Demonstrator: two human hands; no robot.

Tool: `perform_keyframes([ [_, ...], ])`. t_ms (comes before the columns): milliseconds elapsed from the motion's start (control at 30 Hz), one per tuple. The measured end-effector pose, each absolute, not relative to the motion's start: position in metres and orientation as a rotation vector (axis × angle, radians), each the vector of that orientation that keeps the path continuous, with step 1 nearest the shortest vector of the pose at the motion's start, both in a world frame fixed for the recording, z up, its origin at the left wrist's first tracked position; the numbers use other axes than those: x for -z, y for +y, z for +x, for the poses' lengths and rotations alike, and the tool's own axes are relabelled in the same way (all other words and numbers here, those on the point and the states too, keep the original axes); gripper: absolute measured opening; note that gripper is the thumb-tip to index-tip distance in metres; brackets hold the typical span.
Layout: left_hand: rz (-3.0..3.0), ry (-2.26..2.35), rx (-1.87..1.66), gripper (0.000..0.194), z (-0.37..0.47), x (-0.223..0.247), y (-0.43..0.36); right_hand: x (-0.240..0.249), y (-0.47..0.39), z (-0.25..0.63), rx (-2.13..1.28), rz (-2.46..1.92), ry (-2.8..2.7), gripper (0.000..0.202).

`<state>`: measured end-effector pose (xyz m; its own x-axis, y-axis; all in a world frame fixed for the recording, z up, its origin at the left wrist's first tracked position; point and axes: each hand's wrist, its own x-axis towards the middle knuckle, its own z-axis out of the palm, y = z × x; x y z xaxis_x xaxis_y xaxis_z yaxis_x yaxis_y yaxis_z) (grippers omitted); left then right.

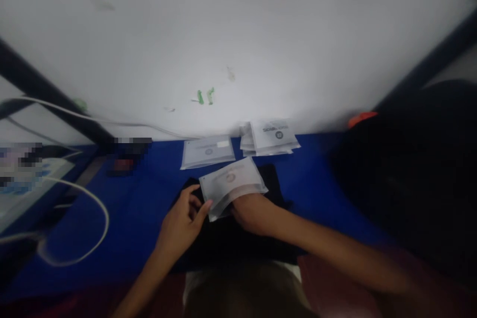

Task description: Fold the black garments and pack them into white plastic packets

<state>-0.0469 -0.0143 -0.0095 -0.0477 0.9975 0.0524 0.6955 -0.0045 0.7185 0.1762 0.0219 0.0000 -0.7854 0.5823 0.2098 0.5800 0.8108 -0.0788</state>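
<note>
We're indoors at a cramped work corner, home or workshop hard to say; scuffed white wall (238, 35) dead ahead; blue tabletop (307, 179) below; loose white cable (107, 221) looping left; matching printed pouches (218, 184) about.

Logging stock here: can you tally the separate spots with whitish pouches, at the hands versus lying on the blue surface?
At the left hand and right hand, front pouch: 1
On the blue surface, left batch and right batch: 2
Total spots: 3
</note>
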Motion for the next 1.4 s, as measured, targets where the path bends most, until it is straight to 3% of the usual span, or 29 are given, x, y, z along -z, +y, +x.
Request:
perform_keyframes([
  [200,1.359,1.37,-0.871,0.058,-0.029,0.021,-0.028,-0.015,-0.011,0.179,0.182,-0.594,-2.629,0.02],
  [367,1.317,1.261,-0.901,0.055,-0.014,0.013,-0.029,-0.004,-0.013,0.175,0.431,-0.449,-2.416,0.02],
  [767,1.415,1.239,-0.962,0.038,-0.017,0.011,-0.035,-0.011,-0.007,0.167,0.484,-0.403,-2.438,0.019],
  [1167,1.101,1.362,-1.17,0.041,-0.048,-0.005,-0.037,-0.011,0.013,0.232,0.541,-0.761,-2.603,0.027],
  [1367,1.115,1.2,-0.886,0.034,-0.053,0.003,-0.039,-0.006,0.01,0.246,0.368,-1.048,-2.659,0.01],
  [1400,1.121,1.175,-0.855,0.032,-0.051,0.004,-0.04,-0.007,0.009,0.24,0.3,-1.068,-2.652,0.02],
])
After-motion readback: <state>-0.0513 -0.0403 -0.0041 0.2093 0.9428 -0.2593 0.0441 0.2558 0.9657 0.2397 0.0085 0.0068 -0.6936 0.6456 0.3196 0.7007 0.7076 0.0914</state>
